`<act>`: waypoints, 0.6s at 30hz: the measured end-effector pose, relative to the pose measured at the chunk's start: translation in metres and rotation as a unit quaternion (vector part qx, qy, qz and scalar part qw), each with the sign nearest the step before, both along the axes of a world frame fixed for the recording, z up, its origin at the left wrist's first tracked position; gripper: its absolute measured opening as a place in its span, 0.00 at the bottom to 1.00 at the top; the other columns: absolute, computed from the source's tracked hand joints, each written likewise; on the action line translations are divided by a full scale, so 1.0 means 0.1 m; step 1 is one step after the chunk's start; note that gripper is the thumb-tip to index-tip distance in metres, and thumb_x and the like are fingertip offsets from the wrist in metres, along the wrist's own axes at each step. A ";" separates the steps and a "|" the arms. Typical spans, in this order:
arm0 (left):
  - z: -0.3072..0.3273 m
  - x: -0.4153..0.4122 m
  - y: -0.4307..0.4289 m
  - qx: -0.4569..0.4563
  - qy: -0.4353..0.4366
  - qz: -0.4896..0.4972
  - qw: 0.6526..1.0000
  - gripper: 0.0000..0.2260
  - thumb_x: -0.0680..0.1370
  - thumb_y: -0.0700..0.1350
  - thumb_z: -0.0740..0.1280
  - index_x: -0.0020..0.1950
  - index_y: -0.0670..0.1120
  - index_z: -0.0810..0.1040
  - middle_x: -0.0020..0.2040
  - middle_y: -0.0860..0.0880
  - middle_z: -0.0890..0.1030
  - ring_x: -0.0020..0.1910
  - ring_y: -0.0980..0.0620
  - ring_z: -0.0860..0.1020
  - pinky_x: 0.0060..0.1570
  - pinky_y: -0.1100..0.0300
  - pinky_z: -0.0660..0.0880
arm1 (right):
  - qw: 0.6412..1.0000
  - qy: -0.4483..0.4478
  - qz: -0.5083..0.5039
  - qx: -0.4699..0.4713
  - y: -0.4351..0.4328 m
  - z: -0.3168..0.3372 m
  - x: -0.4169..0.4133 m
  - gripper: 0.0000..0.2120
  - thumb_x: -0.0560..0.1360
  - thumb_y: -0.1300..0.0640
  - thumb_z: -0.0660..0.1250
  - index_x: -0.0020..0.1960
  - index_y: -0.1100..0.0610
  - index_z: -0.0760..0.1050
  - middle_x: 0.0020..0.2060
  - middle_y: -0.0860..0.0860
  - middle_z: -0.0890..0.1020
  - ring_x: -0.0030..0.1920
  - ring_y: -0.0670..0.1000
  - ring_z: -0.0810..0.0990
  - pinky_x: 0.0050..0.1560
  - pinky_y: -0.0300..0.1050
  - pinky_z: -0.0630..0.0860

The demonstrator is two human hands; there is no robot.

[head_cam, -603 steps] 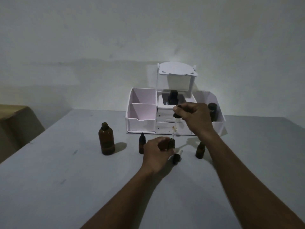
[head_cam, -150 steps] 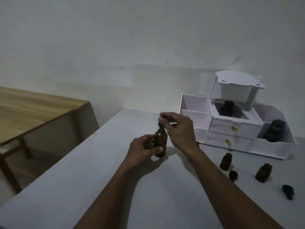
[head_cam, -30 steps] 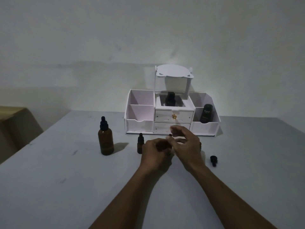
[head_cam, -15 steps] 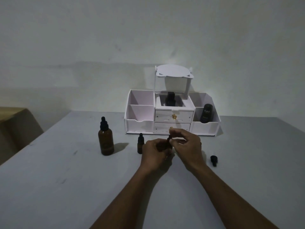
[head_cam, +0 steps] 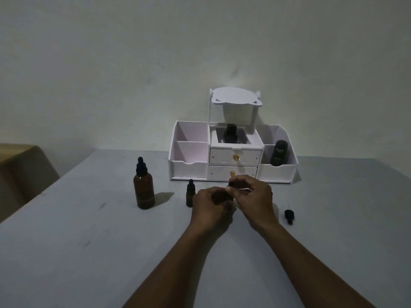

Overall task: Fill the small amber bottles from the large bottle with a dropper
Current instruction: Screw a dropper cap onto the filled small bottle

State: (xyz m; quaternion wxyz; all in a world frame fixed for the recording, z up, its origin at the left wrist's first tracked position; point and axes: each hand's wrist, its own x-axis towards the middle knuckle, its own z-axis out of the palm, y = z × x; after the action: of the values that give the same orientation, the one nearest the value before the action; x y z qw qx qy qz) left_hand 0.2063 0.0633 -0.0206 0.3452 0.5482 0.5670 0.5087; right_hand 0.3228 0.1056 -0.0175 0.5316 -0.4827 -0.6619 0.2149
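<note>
Where the two hands meet above the grey table, the left hand curls its fingers round a small amber bottle (most of it is hidden behind the knuckles, so its fill level cannot be told). The right hand pinches the black cap at the bottle's top between thumb and forefinger, the other fingers bent loosely behind. Just to the left of the left hand's fingers stands a second small bottle, capped and upright. Farther left of them, well apart, the large amber bottle stands upright with its dropper top on. To the right of the right hand's fingers, apart from them, a loose dropper cap lies on its side on the table. Beyond the fingertips, near them, sits a white organiser with two drawers; a black bottle stands in its middle compartment and a dark labelled bottle in its right-hand one.
</note>
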 end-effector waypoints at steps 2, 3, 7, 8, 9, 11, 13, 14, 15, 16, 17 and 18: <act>0.01 -0.01 -0.01 -0.003 -0.008 -0.002 1.000 0.12 0.77 0.38 0.73 0.58 0.50 0.84 0.47 0.61 0.82 0.42 0.65 0.80 0.36 0.76 0.74 | 1.000 0.000 0.001 -0.001 0.00 0.00 0.00 0.11 0.70 0.58 0.77 0.52 0.52 0.83 0.44 0.44 0.84 0.46 0.42 0.83 0.47 0.32 0.78; 0.02 -0.01 -0.01 -0.006 -0.013 -0.003 1.000 0.12 0.77 0.38 0.73 0.58 0.50 0.84 0.47 0.60 0.83 0.43 0.64 0.81 0.39 0.74 0.76 | 1.000 0.001 0.003 0.000 -0.01 0.00 0.00 0.11 0.70 0.58 0.77 0.52 0.52 0.83 0.44 0.43 0.84 0.46 0.42 0.83 0.46 0.31 0.78; 0.04 -0.01 -0.02 -0.016 -0.015 -0.001 1.000 0.12 0.77 0.38 0.74 0.56 0.52 0.84 0.44 0.63 0.81 0.41 0.64 0.80 0.34 0.76 0.74 | 1.000 -0.016 0.009 0.025 -0.02 0.01 0.02 0.12 0.70 0.58 0.77 0.53 0.53 0.83 0.44 0.42 0.83 0.45 0.39 0.82 0.45 0.27 0.77; 0.05 0.00 -0.02 -0.017 -0.012 0.002 1.000 0.12 0.77 0.38 0.74 0.57 0.52 0.84 0.43 0.64 0.80 0.39 0.66 0.79 0.31 0.78 0.72 | 0.999 -0.020 0.010 0.030 -0.02 0.01 0.02 0.12 0.70 0.58 0.77 0.53 0.53 0.83 0.44 0.42 0.83 0.45 0.39 0.82 0.44 0.25 0.76; 0.05 0.00 -0.02 -0.015 -0.007 0.003 1.000 0.12 0.77 0.38 0.74 0.57 0.52 0.84 0.42 0.65 0.80 0.38 0.67 0.78 0.29 0.79 0.70 | 0.999 -0.021 0.009 0.032 -0.02 0.01 0.01 0.12 0.70 0.58 0.77 0.53 0.53 0.83 0.44 0.43 0.83 0.45 0.38 0.82 0.44 0.24 0.75; 0.06 0.01 -0.04 -0.011 0.002 0.003 1.000 0.12 0.77 0.38 0.74 0.58 0.51 0.84 0.42 0.65 0.79 0.37 0.69 0.78 0.29 0.79 0.69 | 0.999 -0.023 0.009 0.037 -0.02 0.01 0.01 0.12 0.70 0.58 0.77 0.53 0.53 0.83 0.45 0.44 0.84 0.44 0.39 0.82 0.44 0.24 0.75; 0.07 0.01 -0.09 -0.007 0.022 0.003 1.000 0.13 0.77 0.40 0.74 0.60 0.52 0.83 0.47 0.64 0.81 0.39 0.69 0.78 0.32 0.80 0.70 | 0.999 -0.032 0.010 0.041 -0.01 -0.01 0.03 0.12 0.70 0.57 0.77 0.53 0.52 0.82 0.46 0.45 0.85 0.44 0.38 0.82 0.44 0.24 0.75; 0.07 0.01 -0.13 -0.009 0.031 0.005 0.999 0.15 0.77 0.41 0.74 0.62 0.53 0.82 0.52 0.63 0.82 0.43 0.68 0.79 0.36 0.81 0.70 | 0.998 -0.038 0.013 0.046 0.00 -0.01 0.04 0.13 0.70 0.56 0.77 0.54 0.52 0.82 0.47 0.45 0.85 0.44 0.38 0.82 0.45 0.25 0.76; 0.06 0.00 -0.16 -0.017 0.036 0.006 0.999 0.17 0.77 0.43 0.75 0.65 0.54 0.80 0.58 0.61 0.81 0.49 0.66 0.78 0.41 0.82 0.69 | 0.998 -0.041 0.017 0.052 0.00 -0.01 0.04 0.14 0.70 0.55 0.77 0.55 0.51 0.82 0.48 0.46 0.85 0.45 0.39 0.83 0.46 0.27 0.78; 0.05 -0.01 -0.20 -0.028 0.030 0.006 0.999 0.20 0.76 0.44 0.75 0.67 0.54 0.79 0.63 0.61 0.80 0.54 0.64 0.78 0.43 0.82 0.68 | 0.997 -0.040 0.021 0.058 0.00 -0.01 0.04 0.16 0.70 0.54 0.77 0.57 0.51 0.81 0.49 0.46 0.85 0.46 0.40 0.83 0.48 0.31 0.80; 0.03 -0.05 -0.24 -0.041 0.010 0.006 0.999 0.22 0.76 0.44 0.75 0.69 0.53 0.77 0.65 0.60 0.79 0.57 0.61 0.78 0.44 0.81 0.69 | 0.997 -0.033 0.022 0.064 0.00 0.01 0.04 0.18 0.70 0.53 0.77 0.58 0.52 0.80 0.50 0.45 0.85 0.48 0.42 0.83 0.48 0.33 0.80; 0.02 -0.08 -0.28 -0.054 -0.014 0.006 0.998 0.23 0.75 0.43 0.76 0.69 0.53 0.77 0.64 0.59 0.78 0.58 0.59 0.79 0.43 0.78 0.72 | 0.997 -0.024 0.023 0.071 -0.02 0.04 0.04 0.19 0.70 0.51 0.77 0.60 0.52 0.80 0.52 0.45 0.84 0.49 0.43 0.83 0.49 0.34 0.80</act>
State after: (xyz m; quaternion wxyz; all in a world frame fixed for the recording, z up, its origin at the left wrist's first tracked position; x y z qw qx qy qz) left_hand 0.1985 0.0352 -0.0182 0.3789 0.5183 0.5922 0.4868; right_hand 0.3269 0.1039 -0.0138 0.5438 -0.4334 -0.6988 0.1679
